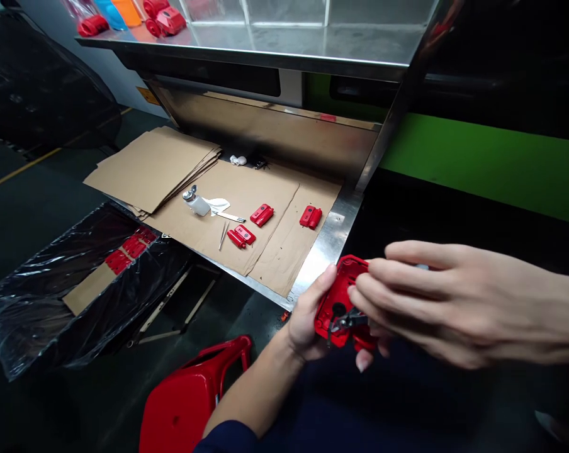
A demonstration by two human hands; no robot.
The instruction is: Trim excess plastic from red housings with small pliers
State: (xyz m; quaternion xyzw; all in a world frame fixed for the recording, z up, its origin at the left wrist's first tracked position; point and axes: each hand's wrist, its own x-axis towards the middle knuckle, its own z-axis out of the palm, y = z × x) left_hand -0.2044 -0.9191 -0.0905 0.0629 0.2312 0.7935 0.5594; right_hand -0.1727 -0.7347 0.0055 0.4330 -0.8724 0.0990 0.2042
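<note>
Glossy red moulded plastic shell (345, 275), held in mid-air off the bench corner, between both hands. Gripped in the left hand (307, 318), with the thumb along one rim and the rest of the hand wrapped below; turned hollow side up, presumably to leave the inside open to view and reach. Closed in the right hand (435, 302), apparently, a small grey metal pliers-like tool (345, 321), its handles hidden behind bent fingers; tip inside the shell, next to a round black part (338, 309). Cannot tell whether tip and black part touch.

Beyond the grip and to its left, a bench surface covered in flat brown cardboard (279, 251), likely laid to guard against scratches, with a bright steel edge (329, 242) nearest the shell. Spread on the cardboard, probably for easy picking up: a red ribbed block by the steel edge (311, 217), two more red blocks (262, 215) farther left, slim metal tweezers (223, 236) beside these, then a whitish bottle with a metal cap (197, 203) by a white cloth (219, 205). Farthest left on the bench, a stack of brown cardboard sheets (152, 167).

Below and left of the grip, a red plastic stool (171, 402) on a dark floor; past it, a container lined with black plastic film (39, 302). Above the bench, a steel shelf (289, 47); right of it, a bright green panel (487, 163).
</note>
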